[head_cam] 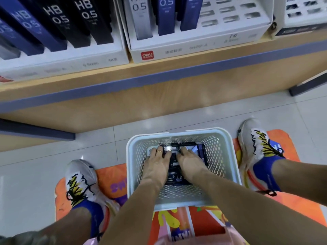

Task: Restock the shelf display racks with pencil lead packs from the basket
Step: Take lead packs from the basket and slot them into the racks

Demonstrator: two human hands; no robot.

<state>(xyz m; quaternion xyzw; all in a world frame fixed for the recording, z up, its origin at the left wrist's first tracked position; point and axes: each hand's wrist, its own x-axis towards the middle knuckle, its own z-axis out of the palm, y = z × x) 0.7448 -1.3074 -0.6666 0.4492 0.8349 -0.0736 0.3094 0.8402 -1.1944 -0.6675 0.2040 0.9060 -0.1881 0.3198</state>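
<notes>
A pale perforated basket (134, 167) stands on the floor between my feet. Dark blue and black pencil lead packs (174, 171) lie in a heap at its bottom. Both hands are down inside it. My left hand (156, 163), with a ring on one finger, lies on the left of the heap with its fingers spread over the packs. My right hand (190, 162) lies on the right side, fingers reaching onto the packs. Whether either hand grips a pack is hidden by the hands themselves. Above, white display racks (200, 46) on the shelf hold upright packs (167, 16).
The left rack (74, 59) is filled with black and blue HB 0.5 packs; the middle rack has several open slots (230, 16) on its right. A wooden shelf edge (159, 75) runs across. My shoes (81, 181) stand on an orange mat (292, 206) on grey tiles.
</notes>
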